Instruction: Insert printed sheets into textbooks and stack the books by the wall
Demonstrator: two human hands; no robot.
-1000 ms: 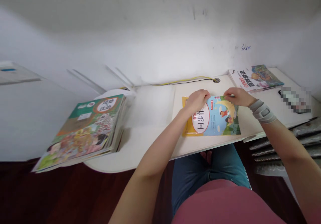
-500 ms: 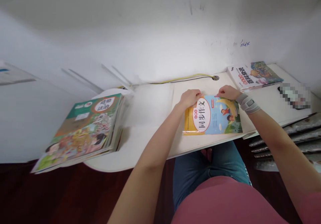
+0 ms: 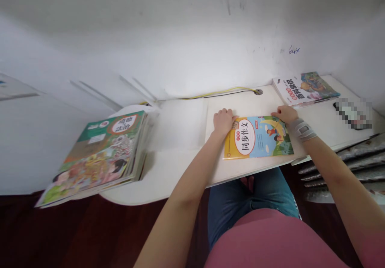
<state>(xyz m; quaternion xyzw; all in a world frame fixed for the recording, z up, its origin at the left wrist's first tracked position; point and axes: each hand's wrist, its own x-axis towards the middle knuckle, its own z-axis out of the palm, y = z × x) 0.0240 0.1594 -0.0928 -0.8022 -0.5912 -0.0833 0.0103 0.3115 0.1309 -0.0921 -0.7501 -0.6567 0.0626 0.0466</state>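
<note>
I have the yellow-and-blue book (image 3: 258, 138) flat on the white surface (image 3: 177, 136), right of centre in the frame. My left grip (image 3: 223, 121) and right grip (image 3: 284, 114) touch its upper edge; whether either pinches it, I cannot tell.

The left arm (image 3: 186, 194) and the right arm (image 3: 335, 172) reach forward, closer together at the hands than behind them. The left hand (image 3: 223, 121) has bent fingers, its thumb (image 3: 234, 118) directed to the right hand (image 3: 285, 114), whose fingertips (image 3: 274, 114) point leftward.
</note>
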